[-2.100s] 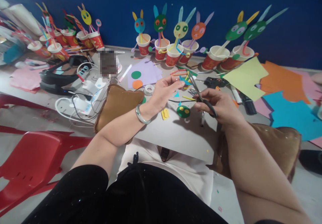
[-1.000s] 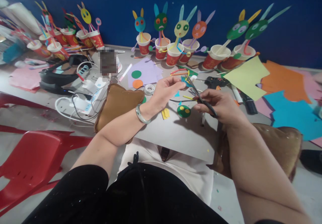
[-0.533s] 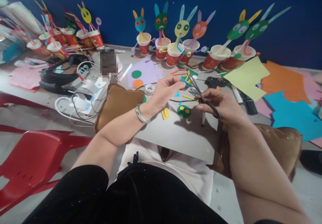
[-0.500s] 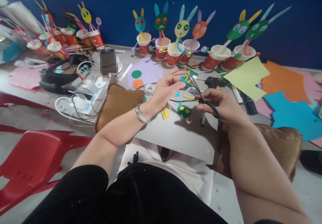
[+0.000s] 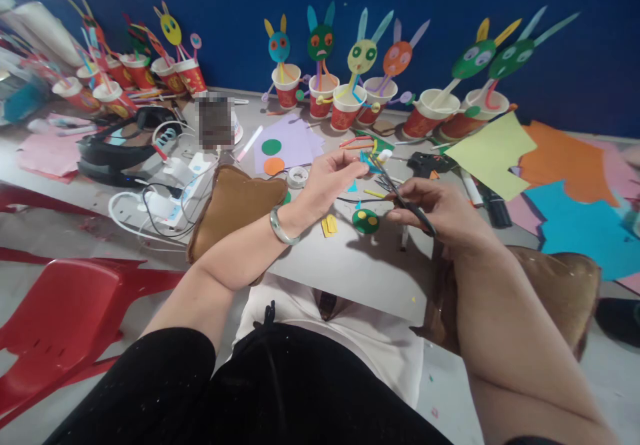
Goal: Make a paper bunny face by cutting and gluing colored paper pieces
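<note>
Between the fingertips of my left hand (image 5: pixel 333 178) is a small piece of blue paper (image 5: pixel 369 162). My right hand (image 5: pixel 437 211) grips dark-handled scissors (image 5: pixel 407 206), whose blades point up and left and meet the blue paper. Below the hands, a green paper oval (image 5: pixel 365 221) with two yellow dots lies flat on the table. Small yellow paper pieces (image 5: pixel 329 225) rest to its left, under my left wrist. A little blue scrap (image 5: pixel 353 185) lies just beneath my left fingers.
Red paper cups (image 5: pixel 345 121) holding paper rabbit figures line the back wall. Coloured sheets (image 5: pixel 580 225) spread at the right. A tape roll (image 5: pixel 298 177) sits by my left wrist; a power strip (image 5: pixel 185 191) with cables and a black headset (image 5: pixel 125 145) stand left. Brown cushions (image 5: pixel 240 208) flank me.
The scissor blades have drawn closer together on the blue paper, with my right fingers closing slightly. My left hand stays almost in place.
</note>
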Demonstrator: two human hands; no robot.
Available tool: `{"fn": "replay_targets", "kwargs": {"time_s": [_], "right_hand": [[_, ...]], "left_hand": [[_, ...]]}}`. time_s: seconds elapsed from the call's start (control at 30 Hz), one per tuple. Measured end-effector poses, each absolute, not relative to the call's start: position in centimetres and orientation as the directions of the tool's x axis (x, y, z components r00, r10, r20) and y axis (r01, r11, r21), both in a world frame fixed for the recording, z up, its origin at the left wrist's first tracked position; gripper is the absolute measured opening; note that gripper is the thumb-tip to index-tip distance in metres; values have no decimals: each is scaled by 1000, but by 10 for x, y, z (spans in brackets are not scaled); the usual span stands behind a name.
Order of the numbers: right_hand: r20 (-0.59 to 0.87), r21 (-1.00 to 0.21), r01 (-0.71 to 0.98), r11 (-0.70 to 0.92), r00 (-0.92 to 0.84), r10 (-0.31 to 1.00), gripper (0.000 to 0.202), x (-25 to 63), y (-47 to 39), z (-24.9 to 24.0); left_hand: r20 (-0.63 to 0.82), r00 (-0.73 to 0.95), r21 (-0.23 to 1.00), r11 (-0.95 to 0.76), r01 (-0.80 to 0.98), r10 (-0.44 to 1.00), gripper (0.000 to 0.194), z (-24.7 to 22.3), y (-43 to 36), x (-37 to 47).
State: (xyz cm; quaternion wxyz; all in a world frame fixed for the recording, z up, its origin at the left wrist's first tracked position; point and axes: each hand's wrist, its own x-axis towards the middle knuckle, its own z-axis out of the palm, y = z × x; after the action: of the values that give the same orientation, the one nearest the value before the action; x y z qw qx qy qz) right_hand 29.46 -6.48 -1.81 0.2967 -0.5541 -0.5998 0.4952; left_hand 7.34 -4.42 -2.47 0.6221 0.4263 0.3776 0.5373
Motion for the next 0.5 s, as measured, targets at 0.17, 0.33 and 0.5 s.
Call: {"fn": "replay_targets", "kwargs": {"time_s": [0.17,0.33,0.5], "right_hand": [[-205,-927,357,-113,-230,951,79,294,-66,-15],[-210,-930,347,-120,-235,949,79,292,-66,-10],[-213,-923,369,-112,-248,945,79,291,-66,-10]], "left_hand": [[7,142,940,42,-338,990,25,-25,-44,72],[2,120,946,37,-322,993,24,-23,-45,71],[-9,119,948,46,-314,993,24,-23,-44,70]]}}
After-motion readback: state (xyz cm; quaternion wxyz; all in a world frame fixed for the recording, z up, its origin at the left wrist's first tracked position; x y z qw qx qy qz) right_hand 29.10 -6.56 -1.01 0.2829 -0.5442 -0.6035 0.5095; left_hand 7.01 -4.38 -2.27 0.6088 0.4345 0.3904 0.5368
